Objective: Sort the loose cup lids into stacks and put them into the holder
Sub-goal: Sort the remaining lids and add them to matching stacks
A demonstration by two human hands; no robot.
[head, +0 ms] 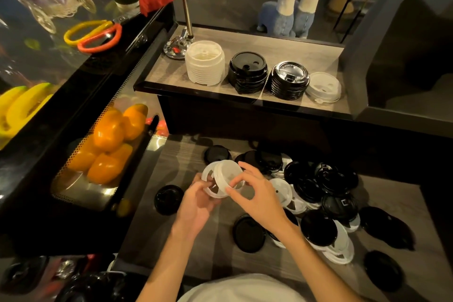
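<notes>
Both hands hold a small stack of white lids above the lower counter. My left hand grips it from below and the left; my right hand pinches its right rim. Loose black and white lids lie in a heap to the right. On the raised shelf stand sorted stacks: a tall white stack, a black stack, a second black stack and a low white stack. No separate holder can be made out.
Single black lids lie scattered on the lower counter. A display case with orange peppers stands at the left. Scissors lie on its glass top. A metal stand with a red flag is at the shelf's left end.
</notes>
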